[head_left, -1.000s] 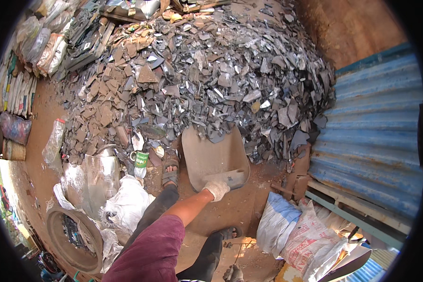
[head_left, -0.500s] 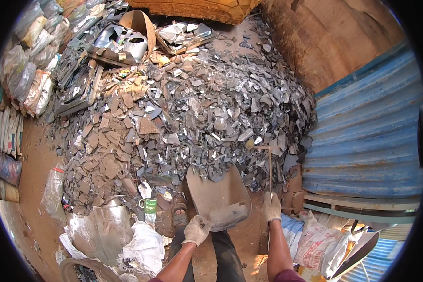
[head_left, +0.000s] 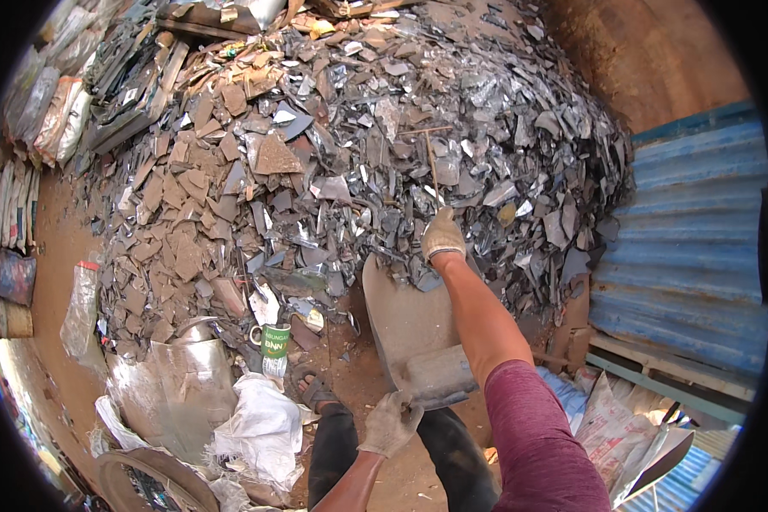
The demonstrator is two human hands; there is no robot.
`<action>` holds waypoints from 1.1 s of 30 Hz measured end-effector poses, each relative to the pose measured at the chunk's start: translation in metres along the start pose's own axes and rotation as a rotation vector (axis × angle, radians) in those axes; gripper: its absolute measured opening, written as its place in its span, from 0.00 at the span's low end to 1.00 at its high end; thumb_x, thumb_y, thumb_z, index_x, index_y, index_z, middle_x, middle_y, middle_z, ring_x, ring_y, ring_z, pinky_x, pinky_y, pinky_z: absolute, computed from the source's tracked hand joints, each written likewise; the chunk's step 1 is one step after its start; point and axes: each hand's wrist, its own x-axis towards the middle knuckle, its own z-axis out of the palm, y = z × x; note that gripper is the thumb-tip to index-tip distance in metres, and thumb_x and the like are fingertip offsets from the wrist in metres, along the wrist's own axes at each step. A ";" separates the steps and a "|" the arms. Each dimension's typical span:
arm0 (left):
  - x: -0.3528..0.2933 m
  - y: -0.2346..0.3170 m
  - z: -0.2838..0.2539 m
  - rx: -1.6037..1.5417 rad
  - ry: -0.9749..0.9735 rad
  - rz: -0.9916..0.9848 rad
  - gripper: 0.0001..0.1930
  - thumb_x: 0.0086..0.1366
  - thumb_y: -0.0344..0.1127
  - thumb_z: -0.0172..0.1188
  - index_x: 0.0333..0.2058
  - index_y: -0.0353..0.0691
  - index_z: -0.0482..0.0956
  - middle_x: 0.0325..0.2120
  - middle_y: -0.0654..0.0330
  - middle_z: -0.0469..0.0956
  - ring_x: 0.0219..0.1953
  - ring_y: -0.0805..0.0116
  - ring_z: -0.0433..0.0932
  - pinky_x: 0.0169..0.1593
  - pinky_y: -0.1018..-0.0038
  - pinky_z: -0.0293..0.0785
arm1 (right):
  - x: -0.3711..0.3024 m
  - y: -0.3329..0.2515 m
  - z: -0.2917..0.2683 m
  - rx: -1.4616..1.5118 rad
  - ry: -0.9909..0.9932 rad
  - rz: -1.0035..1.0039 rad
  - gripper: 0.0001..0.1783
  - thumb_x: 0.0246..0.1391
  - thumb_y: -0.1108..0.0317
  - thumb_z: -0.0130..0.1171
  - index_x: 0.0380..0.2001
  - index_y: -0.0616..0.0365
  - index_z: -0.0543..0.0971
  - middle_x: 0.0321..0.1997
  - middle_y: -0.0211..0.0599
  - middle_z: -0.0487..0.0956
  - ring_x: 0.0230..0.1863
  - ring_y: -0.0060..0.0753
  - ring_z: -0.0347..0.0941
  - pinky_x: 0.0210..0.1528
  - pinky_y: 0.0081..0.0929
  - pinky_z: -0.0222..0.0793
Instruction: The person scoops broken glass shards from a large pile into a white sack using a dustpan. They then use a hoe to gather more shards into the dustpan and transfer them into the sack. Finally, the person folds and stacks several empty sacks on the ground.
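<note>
My left hand point(head_left: 391, 424), in a pale work glove, grips the near rim of a dusty scoop pan point(head_left: 411, 328). The pan's open mouth lies against the foot of a heap of broken glass shards point(head_left: 341, 213), and a few dark pieces rest at its lip. Stretched out over the heap, my gloved right hand point(head_left: 444, 236) is closed round a thin T-shaped rake point(head_left: 432, 166). Its crossbar rests among the shards beyond the pan. Part of the pan's right side is hidden by my right forearm.
A green and white mug point(head_left: 273, 348) stands left of the pan, near a white sack point(head_left: 260, 427) and clear plastic sheeting point(head_left: 171, 392). Blue corrugated metal sheet point(head_left: 683, 247) bounds the right side. Filled bags point(head_left: 55, 111) are stacked at the far left.
My right hand has moved forward and left, carrying the rake farther onto the heap. The left hand keeps hold of the pan. The view has shifted, so the heap appears higher.
</note>
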 end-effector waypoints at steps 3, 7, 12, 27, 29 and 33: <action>0.002 -0.018 0.000 -0.105 0.175 0.060 0.15 0.59 0.41 0.69 0.40 0.41 0.76 0.34 0.54 0.80 0.37 0.52 0.81 0.39 0.59 0.77 | -0.028 0.018 0.026 -0.021 -0.043 -0.083 0.23 0.60 0.73 0.51 0.56 0.70 0.61 0.44 0.68 0.81 0.48 0.63 0.81 0.48 0.52 0.77; 0.011 -0.029 -0.003 0.017 0.162 -0.023 0.17 0.56 0.40 0.72 0.39 0.40 0.76 0.34 0.54 0.80 0.35 0.54 0.81 0.39 0.60 0.77 | -0.065 0.073 0.007 -0.109 -0.140 0.009 0.20 0.61 0.70 0.51 0.53 0.66 0.63 0.43 0.68 0.81 0.49 0.66 0.79 0.50 0.55 0.75; 0.029 -0.020 -0.014 -0.033 0.155 -0.035 0.13 0.56 0.40 0.70 0.36 0.42 0.77 0.31 0.55 0.80 0.35 0.54 0.81 0.39 0.60 0.77 | -0.163 0.097 -0.056 -0.244 -0.363 0.109 0.18 0.61 0.67 0.52 0.50 0.64 0.64 0.43 0.69 0.80 0.48 0.69 0.79 0.51 0.58 0.74; 0.041 0.001 -0.001 -0.014 0.073 0.060 0.17 0.56 0.39 0.71 0.40 0.40 0.76 0.33 0.53 0.79 0.35 0.53 0.81 0.38 0.61 0.78 | -0.020 0.017 0.011 0.060 -0.137 0.143 0.27 0.58 0.72 0.51 0.59 0.68 0.59 0.49 0.73 0.78 0.55 0.69 0.76 0.57 0.52 0.72; 0.040 0.001 0.000 -0.037 0.078 0.056 0.17 0.57 0.40 0.70 0.41 0.41 0.76 0.34 0.53 0.80 0.36 0.53 0.82 0.38 0.61 0.78 | -0.056 0.024 0.029 0.073 -0.195 0.188 0.27 0.58 0.71 0.52 0.58 0.68 0.59 0.48 0.73 0.78 0.54 0.69 0.76 0.57 0.52 0.72; 0.038 -0.004 -0.008 -0.083 0.091 -0.017 0.16 0.57 0.40 0.71 0.39 0.40 0.76 0.33 0.54 0.79 0.35 0.54 0.81 0.38 0.61 0.78 | -0.129 0.039 0.012 0.064 -0.282 0.190 0.27 0.58 0.71 0.52 0.58 0.69 0.59 0.47 0.74 0.78 0.52 0.72 0.76 0.56 0.55 0.72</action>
